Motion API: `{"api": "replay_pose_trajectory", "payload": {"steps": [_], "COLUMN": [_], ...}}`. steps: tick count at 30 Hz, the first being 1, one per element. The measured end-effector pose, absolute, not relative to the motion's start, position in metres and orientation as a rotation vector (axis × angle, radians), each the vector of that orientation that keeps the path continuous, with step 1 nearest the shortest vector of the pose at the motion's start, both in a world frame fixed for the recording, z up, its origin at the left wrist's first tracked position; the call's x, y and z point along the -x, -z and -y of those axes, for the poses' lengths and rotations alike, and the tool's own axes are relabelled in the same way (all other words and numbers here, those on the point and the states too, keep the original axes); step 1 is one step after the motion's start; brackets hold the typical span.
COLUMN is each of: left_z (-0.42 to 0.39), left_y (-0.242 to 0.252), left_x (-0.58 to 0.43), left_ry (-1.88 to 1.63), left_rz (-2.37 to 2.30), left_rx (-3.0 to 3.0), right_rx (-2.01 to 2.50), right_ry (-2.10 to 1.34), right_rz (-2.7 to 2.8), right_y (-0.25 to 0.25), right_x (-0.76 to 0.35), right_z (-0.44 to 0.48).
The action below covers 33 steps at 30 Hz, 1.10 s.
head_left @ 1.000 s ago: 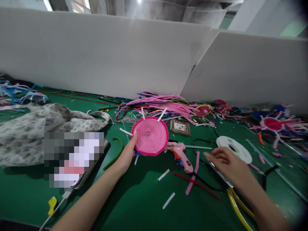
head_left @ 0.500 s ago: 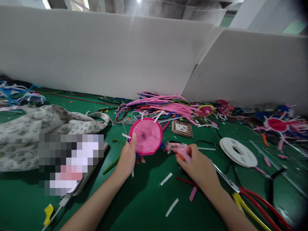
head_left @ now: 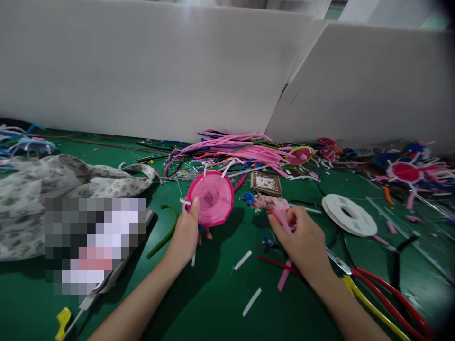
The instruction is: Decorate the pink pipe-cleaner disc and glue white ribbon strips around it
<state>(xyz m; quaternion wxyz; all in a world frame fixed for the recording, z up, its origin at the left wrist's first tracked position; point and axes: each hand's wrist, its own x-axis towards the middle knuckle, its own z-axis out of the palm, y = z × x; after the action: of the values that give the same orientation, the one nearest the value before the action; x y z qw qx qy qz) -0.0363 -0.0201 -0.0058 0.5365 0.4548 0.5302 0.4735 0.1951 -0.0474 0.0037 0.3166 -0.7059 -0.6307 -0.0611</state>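
My left hand grips a round pink piece by its left edge, thumb on its face. The disc looks shallow and translucent, with a darker fuzzy pink rim and short white strips sticking out. Some of my fingers are hidden behind it. In my right hand is a pink glue gun with a small red light and an orange trigger. Its blue tip points left, apart from the disc. Under my right hand lie a red strip and a pink strip.
Red-and-yellow-handled scissors lie right, near a white spool. A bundle of pink fuzzy stems lies by the white partition. A small framed tray sits before it. Left are a phone and floral cloth.
The glue gun has moved right, away from the disc, so a gap shows between the blue tip and the pink rim. My left hand still holds the disc, now turned slightly.
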Motion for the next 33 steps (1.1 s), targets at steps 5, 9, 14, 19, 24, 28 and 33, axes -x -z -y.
{"api": "replay_pose_trajectory", "payload": {"steps": [5,9,14,19,24,28,33], "left_z": [0.0203,0.0212,0.0213,0.0205,0.0205,0.0206,0.0204], "left_y": [0.0035,0.0026,0.0009,0.0004,0.0015,0.0018,0.0038], "left_x": [0.0345,0.0335,0.0340,0.0337,0.0340,0.0345,0.0364], "left_ry": [-1.095,-1.096,-1.098,-1.112,-1.108,-1.112,-1.086], "left_rz": [-1.240,-1.238,-1.227,-1.216,-1.215,-1.208,-1.184], "left_rx": [-1.084,-1.063,-1.066,-1.040,-1.036,-1.030,-1.007], "right_rx": [1.847,1.832,1.821,1.809,1.817,1.830,1.910], "right_ry": [0.153,0.161,0.176,0.203,0.213,0.207,0.205], "right_rz": [1.699,1.713,1.714,1.730,1.735,1.729,1.735], "right_y": [-0.0007,0.0010,0.0007,0.0006,0.0015,0.0007,0.0035], "right_x": [-0.1943,-0.1935,-0.1929,-0.1936,-0.1942,-0.1937,-0.1944], "right_z": [0.0475,0.0472,0.0477,0.0490,0.0487,0.0485,0.0461]}}
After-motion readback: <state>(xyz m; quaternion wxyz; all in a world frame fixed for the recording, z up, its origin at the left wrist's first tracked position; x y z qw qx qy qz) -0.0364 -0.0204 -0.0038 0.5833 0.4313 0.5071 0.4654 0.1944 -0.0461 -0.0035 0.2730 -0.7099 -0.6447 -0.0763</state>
